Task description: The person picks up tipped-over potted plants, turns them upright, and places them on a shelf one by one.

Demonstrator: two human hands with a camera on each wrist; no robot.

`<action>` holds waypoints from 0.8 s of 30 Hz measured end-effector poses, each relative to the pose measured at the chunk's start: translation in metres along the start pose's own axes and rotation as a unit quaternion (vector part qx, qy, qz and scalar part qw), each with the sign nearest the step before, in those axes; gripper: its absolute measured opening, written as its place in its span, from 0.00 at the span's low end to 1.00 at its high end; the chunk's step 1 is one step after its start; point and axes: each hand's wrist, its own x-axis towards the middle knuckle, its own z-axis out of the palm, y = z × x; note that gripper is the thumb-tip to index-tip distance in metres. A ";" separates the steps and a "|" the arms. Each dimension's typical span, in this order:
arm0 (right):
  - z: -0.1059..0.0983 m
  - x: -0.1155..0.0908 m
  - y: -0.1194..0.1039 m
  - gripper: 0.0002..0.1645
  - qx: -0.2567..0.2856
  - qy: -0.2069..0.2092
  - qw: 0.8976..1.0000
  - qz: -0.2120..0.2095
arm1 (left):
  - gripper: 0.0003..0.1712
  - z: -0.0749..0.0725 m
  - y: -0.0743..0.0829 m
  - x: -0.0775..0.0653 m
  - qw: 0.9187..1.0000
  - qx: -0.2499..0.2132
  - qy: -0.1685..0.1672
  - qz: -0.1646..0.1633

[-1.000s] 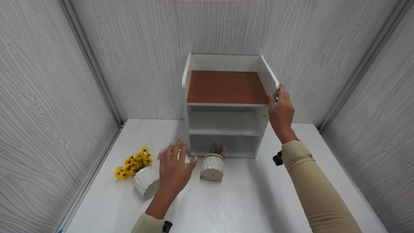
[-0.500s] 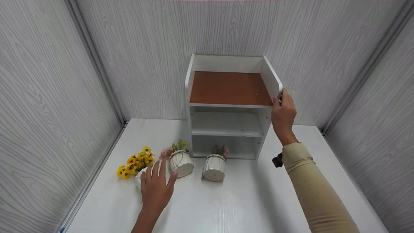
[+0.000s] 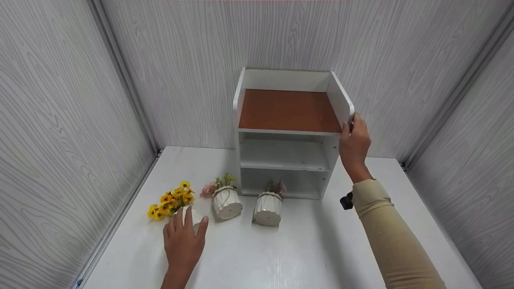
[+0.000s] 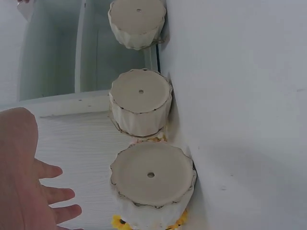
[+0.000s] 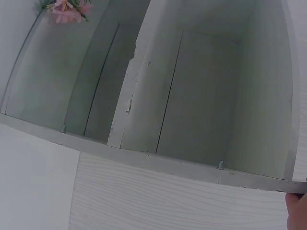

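A small white shelf unit point(image 3: 285, 165) with a brown top panel point(image 3: 287, 110) stands against the back wall. At its right side panel, my right hand point(image 3: 355, 142) grips the front edge; only a bit of that hand point(image 5: 298, 211) enters the right wrist view. My left hand point(image 3: 184, 243) hovers with spread fingers by a white fluted pot point(image 4: 152, 175) of yellow flowers point(image 3: 172, 200). A gap separates hand and pot in the left wrist view. This pot lies tipped on its side, its base facing me. The hand partly hides it in the head view.
Two more white pots lie tipped on the white table point(image 3: 249, 257): a middle pot point(image 3: 227, 204) with pink and yellow-green flowers, and another pot point(image 3: 268, 209) with pink flowers reaching into the lowest compartment. Wood-grain walls point(image 3: 60, 132) enclose the table at the back and sides.
My left hand has moved left and toward me, from over the middle pot to the pot of yellow flowers. My right hand keeps its grip on the shelf unit. The head view has shifted slightly.
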 end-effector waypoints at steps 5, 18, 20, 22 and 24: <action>-0.002 0.000 0.000 0.21 -0.002 -0.005 1.000 0.004 | 0.58 0.005 -0.006 -0.002 0.997 -0.030 -0.012 -0.069; -0.002 -0.001 -0.001 0.22 -0.003 -0.007 1.000 0.008 | 0.49 0.023 -0.020 0.000 0.989 -0.052 -0.038 -0.131; -0.002 -0.001 -0.001 0.22 -0.003 -0.008 1.000 0.007 | 0.49 0.024 -0.020 0.001 0.989 -0.055 -0.038 -0.134; -0.002 -0.001 -0.002 0.22 -0.003 -0.006 1.000 0.007 | 0.50 0.025 -0.021 0.003 0.988 -0.056 -0.040 -0.137; -0.002 -0.001 -0.002 0.22 -0.004 -0.003 1.000 0.007 | 0.51 0.026 -0.020 0.006 0.988 -0.054 -0.041 -0.139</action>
